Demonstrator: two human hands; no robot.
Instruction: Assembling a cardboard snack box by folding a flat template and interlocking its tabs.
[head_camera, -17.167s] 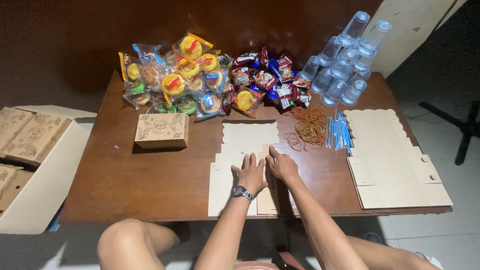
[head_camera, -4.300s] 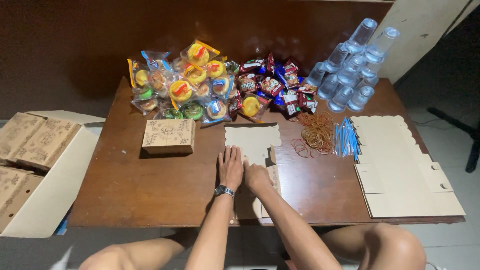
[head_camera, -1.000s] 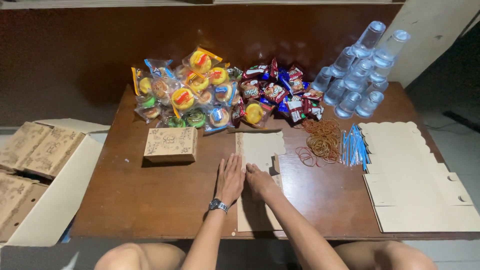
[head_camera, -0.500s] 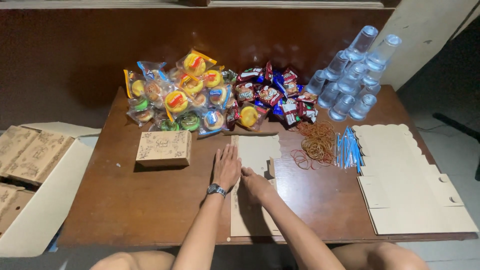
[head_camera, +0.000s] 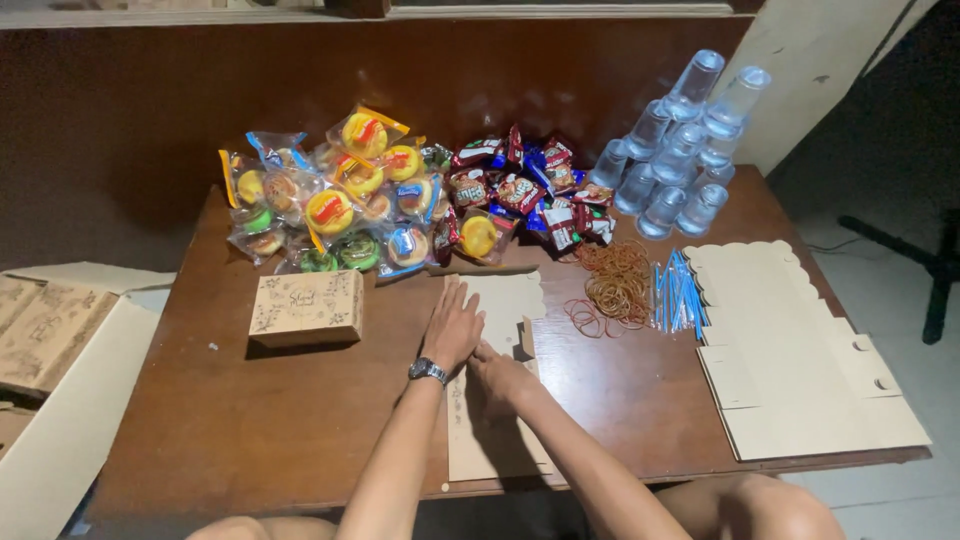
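A flat, unfolded brown cardboard box blank (head_camera: 500, 300) lies on the wooden table (head_camera: 300, 420) in front of me. My left hand (head_camera: 455, 325), with a wristwatch on the wrist, lies flat on the blank with fingers stretched forward. My right hand (head_camera: 500, 372) presses down on the blank just right of the left hand, fingers curled against a small upturned flap (head_camera: 527, 338). Neither hand grips anything. A closed, folded brown box (head_camera: 306, 308) stands to the left of my hands.
Wrapped snacks in yellow-and-clear packs (head_camera: 340, 205) and red-and-blue packs (head_camera: 520, 190) are heaped at the back. Clear plastic cups (head_camera: 680, 150), rubber bands (head_camera: 612, 285) and blue straws (head_camera: 680, 295) lie at right. A stack of flat blanks (head_camera: 800, 360) covers the right edge. A carton (head_camera: 50, 340) stands left.
Over the frames my hands stay pressed on the flat blank. The wide sheet has become narrower, and the hands have shifted slightly forward along it. The camera view has drifted a little.
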